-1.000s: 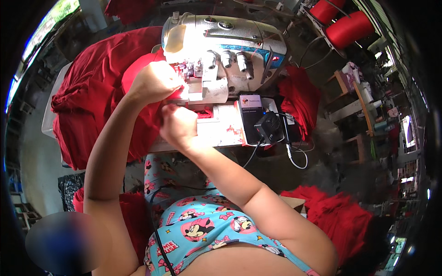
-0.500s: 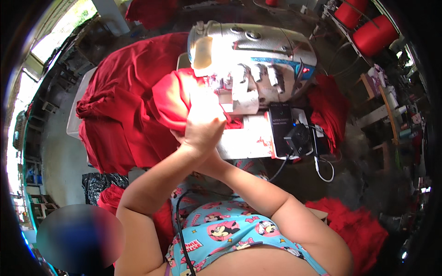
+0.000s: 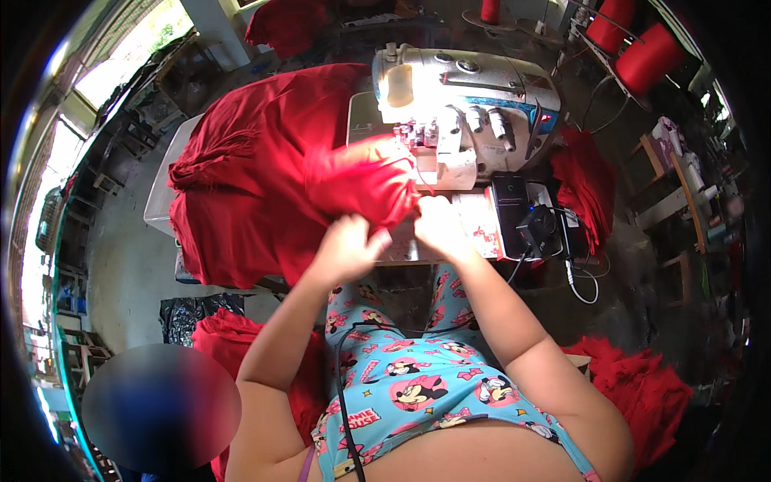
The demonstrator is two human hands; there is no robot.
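Note:
A piece of red cloth point(image 3: 365, 181) is bunched and raised in front of the sewing machine point(image 3: 482, 88), its right end beside the lit needle area. My right hand point(image 3: 440, 229) is closed on the cloth's right edge, near the front of the machine bed. My left hand point(image 3: 347, 249), slightly blurred, is just below the cloth with its thumb apart from the fingers. It seems to hold nothing. Whether its fingertips touch the cloth is unclear. A larger heap of red fabric point(image 3: 233, 177) covers the table to the left.
A black box point(image 3: 507, 210) and a small black device point(image 3: 538, 231) with cables stand right of the machine bed. More red cloth point(image 3: 585, 189) hangs behind them. Red thread cones point(image 3: 650, 60) are at upper right. Red fabric piles point(image 3: 634, 398) lie on both sides of me.
My hands, together at the needle area before, have come apart and back toward me, the right one moving rightward. The red cloth now shows in front of the machine. The view has shifted.

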